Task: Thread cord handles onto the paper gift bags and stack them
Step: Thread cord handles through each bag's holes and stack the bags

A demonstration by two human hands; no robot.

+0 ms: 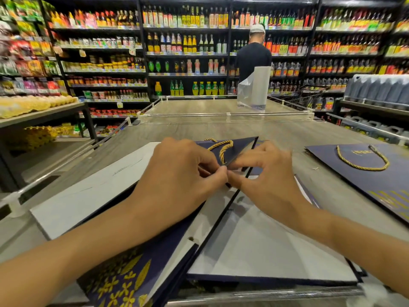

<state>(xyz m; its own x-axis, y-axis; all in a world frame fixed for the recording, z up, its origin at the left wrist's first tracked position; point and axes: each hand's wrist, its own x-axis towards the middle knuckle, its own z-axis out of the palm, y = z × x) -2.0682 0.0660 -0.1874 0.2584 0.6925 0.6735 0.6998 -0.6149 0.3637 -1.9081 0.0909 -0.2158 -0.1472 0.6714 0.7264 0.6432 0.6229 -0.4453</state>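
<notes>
head view: a dark blue gift bag lies flat on the grey wooden table, close to the near edge. its mouth is open, so the white inside shows, and a gold flower pattern is on its near left side. one flap of the bag stands up at the far end, and a gold cord handle makes a loop on this flap.

the left hand and the right hand meet just under that loop. on each hand the thumb and first finger are closed together and pinch the top edge of the bag, and the tips of the two hands touch. motion blur hides whether a cord end is between the fingers.

under the bag, to the left, lies a white sheet. to the right, a little apart, a second bag lies flat with its own gold cord already on it.

at the far end of the table a roll of clear plastic bags stands upright. behind it a person in a dark shirt faces the shelves of bottles. trays of eggs are on a shelf at the left.
</notes>
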